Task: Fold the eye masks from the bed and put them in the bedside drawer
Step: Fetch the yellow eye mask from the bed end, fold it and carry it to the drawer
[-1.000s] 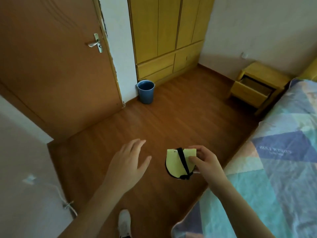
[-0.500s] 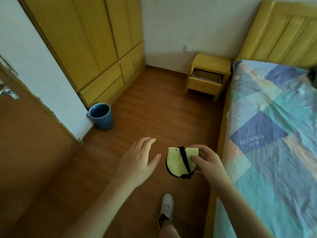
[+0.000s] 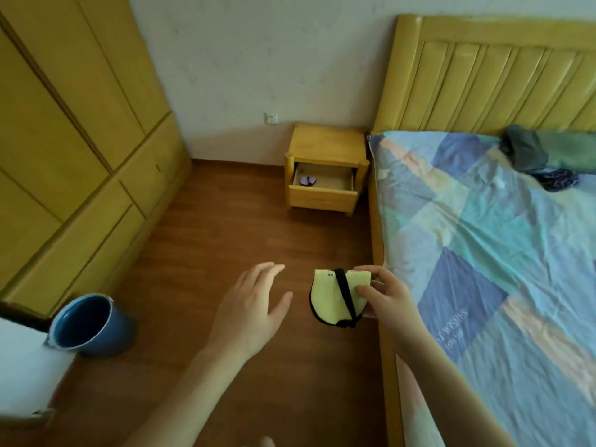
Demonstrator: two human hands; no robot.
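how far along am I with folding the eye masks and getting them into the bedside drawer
Done: one purple eye mask already lies in the open bedside drawer. In hand: your right hand holds a folded yellow eye mask; the left hand is empty. Left: carrying it to the drawer. The fabric pile by the headboard may hide more masks; I cannot tell.

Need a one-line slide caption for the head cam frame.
Right hand carries a folded yellow eye mask toward the open bedside drawer, left hand empty.
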